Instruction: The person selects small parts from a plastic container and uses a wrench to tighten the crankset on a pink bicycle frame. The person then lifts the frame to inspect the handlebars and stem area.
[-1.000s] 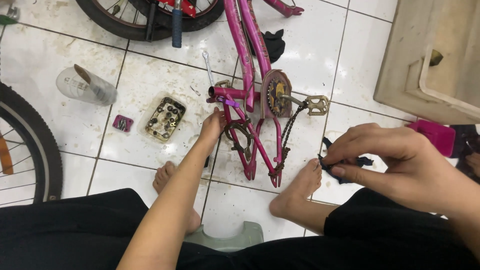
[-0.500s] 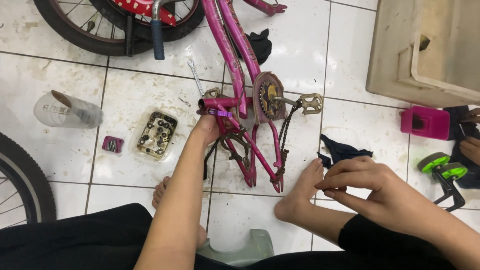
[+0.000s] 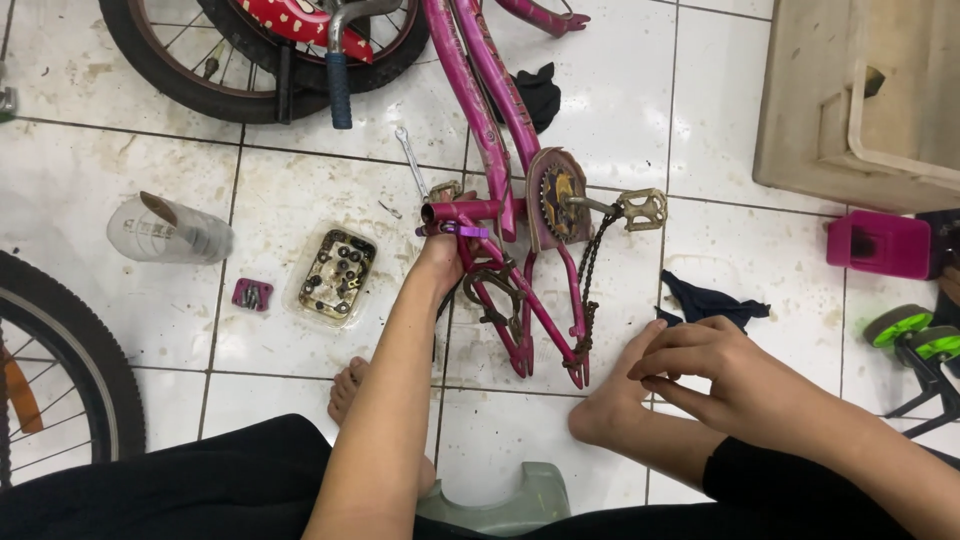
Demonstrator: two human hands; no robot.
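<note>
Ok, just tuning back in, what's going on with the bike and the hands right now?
A person sits on a tiled floor over a pink bike frame lying on its side. The left hand grips the frame by the seat tube end. The right hand hovers above the right foot, close to a dark cloth; whether it holds anything is unclear. The chain hangs slack, and a tray of small parts sits nearby.
</note>
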